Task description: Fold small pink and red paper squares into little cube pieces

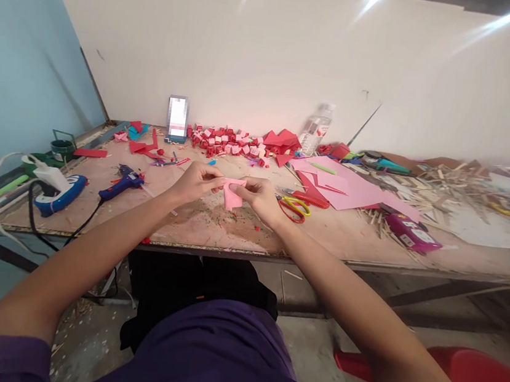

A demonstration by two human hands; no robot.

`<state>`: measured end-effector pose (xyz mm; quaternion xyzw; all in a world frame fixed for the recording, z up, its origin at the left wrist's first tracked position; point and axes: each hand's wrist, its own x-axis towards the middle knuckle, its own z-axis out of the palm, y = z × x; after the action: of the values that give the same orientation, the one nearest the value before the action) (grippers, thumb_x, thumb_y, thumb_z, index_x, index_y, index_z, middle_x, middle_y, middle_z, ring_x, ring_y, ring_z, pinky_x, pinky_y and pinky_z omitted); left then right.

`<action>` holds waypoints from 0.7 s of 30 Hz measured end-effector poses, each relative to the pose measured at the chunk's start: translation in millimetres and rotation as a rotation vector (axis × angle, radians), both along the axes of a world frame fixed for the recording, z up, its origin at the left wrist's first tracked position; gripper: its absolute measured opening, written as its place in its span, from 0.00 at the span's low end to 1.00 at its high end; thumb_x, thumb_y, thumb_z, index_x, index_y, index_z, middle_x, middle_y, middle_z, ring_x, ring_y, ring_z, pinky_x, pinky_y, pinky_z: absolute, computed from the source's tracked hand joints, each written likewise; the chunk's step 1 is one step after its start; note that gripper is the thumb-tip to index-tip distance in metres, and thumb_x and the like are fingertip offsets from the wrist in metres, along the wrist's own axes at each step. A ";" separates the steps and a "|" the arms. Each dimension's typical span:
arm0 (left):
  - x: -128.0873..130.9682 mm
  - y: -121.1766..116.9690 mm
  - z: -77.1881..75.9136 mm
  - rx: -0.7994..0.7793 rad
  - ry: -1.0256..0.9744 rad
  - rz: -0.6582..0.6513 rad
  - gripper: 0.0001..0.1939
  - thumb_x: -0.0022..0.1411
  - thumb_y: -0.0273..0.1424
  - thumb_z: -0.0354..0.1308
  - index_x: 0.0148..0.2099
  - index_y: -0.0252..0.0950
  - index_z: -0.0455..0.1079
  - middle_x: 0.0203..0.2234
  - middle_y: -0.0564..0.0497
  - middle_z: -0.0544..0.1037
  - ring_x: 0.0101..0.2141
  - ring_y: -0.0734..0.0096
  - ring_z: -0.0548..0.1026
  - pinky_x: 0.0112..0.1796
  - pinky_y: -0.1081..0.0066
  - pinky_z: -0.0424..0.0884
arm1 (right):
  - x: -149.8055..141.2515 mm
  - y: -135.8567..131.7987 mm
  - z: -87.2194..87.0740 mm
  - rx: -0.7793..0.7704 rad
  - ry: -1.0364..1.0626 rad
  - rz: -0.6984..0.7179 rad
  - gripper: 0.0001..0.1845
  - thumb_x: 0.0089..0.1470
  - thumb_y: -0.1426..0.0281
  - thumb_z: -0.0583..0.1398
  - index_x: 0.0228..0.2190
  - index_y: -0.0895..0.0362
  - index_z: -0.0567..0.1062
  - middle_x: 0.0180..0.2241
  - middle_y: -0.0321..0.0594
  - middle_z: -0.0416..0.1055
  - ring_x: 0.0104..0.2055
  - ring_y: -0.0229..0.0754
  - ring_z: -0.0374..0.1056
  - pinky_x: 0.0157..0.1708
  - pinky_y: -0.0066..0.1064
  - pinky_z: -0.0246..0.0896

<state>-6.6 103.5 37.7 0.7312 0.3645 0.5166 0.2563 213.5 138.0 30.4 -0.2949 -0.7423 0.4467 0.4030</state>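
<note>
Between my hands, above the near part of the table, is a small piece of pink paper [232, 198], which looks folded. My left hand [198, 182] pinches its upper left edge between thumb and fingers. From the other side my right hand [258, 197] grips it, with the thumb lying across its front. The paper's lower end hangs free, and its back is hidden from me. Just right of my right hand lie yellow-and-red-handled scissors [294, 208] and a red-handled cutter or tool [310, 199].
A blue glue gun [121, 182] and a blue power strip [61, 195] with cords lie left. Behind are a lit phone [178, 118], a heap of red and pink paper cubes [230, 143] and a bottle [316, 130]. Pink sheets [362, 188] and wood sticks [450, 190] cover the right.
</note>
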 end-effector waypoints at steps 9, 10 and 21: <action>2.1 0.5 -2.4 -0.028 0.044 0.009 0.17 0.63 0.42 0.66 0.28 0.35 0.78 0.22 0.50 0.78 0.24 0.71 0.73 0.29 0.71 0.68 | -4.5 1.2 0.8 -0.084 0.104 -0.039 0.18 0.49 0.55 0.74 0.30 0.59 0.85 0.29 0.40 0.78 0.32 0.42 0.69 0.36 0.36 0.64; 1.8 0.5 -2.3 -0.016 0.056 0.022 0.17 0.62 0.41 0.66 0.27 0.35 0.77 0.21 0.50 0.77 0.24 0.72 0.72 0.28 0.71 0.67 | -5.0 1.2 1.0 -0.092 0.102 -0.040 0.19 0.49 0.55 0.75 0.29 0.59 0.84 0.29 0.40 0.78 0.32 0.42 0.69 0.36 0.36 0.65; -0.3 2.7 -3.4 -0.074 0.095 0.067 0.16 0.60 0.41 0.66 0.26 0.36 0.75 0.21 0.51 0.76 0.23 0.72 0.71 0.27 0.71 0.66 | -8.0 4.6 -2.3 -0.141 0.139 -0.045 0.20 0.46 0.55 0.77 0.30 0.59 0.85 0.30 0.40 0.78 0.33 0.42 0.69 0.36 0.35 0.67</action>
<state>-6.9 106.2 34.3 0.7324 0.4192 0.4756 0.2483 205.5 142.6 28.1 -0.3076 -0.6726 0.5078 0.4417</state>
